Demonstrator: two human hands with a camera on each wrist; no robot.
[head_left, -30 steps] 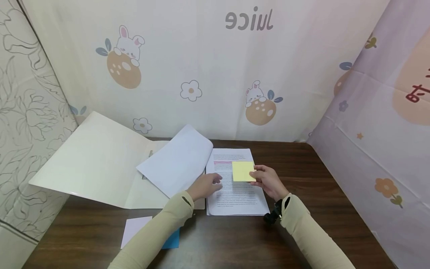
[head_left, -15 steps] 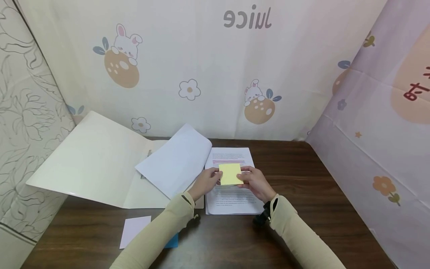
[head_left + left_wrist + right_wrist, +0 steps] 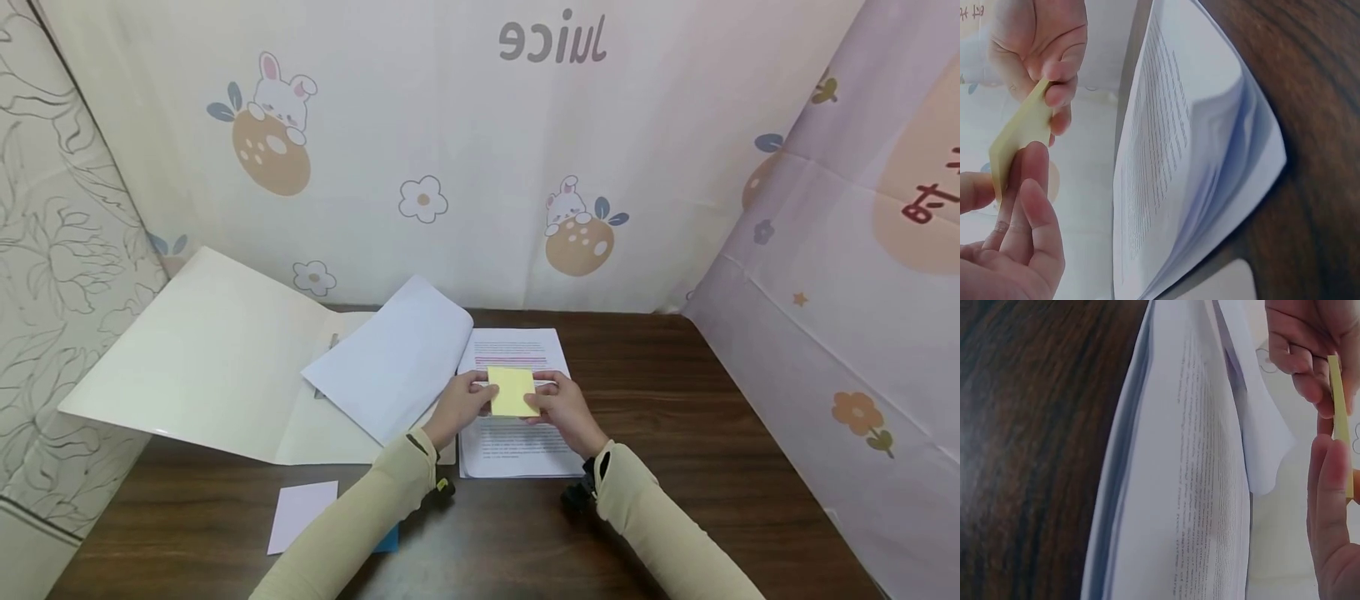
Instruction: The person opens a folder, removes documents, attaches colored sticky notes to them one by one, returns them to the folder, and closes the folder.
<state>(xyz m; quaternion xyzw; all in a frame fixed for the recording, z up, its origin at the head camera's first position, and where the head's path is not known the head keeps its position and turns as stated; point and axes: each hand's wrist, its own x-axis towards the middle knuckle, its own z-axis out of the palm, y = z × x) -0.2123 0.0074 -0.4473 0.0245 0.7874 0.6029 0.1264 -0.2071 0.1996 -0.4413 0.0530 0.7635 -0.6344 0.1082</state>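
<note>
Your left hand [image 3: 459, 406] and right hand [image 3: 565, 409] pinch the yellow pad [image 3: 512, 392] by opposite edges — printed pages [image 3: 521, 450] beneath your grip

— Square pad [image 3: 512, 392]?
— Plain yellow.
— Printed sheets [image 3: 517, 452]?
— White; dark text lines, some pink-marked.
— Tabletop [image 3: 652, 392]?
— Dark brown, streaked woodgrain.
— Sleeves [image 3: 360, 508]?
— Pale beige, unpatterned.

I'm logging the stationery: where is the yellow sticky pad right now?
In the head view, the yellow sticky pad is pinched at opposite edges by the left hand and right hand, above the printed pages right of the open folder.
</note>
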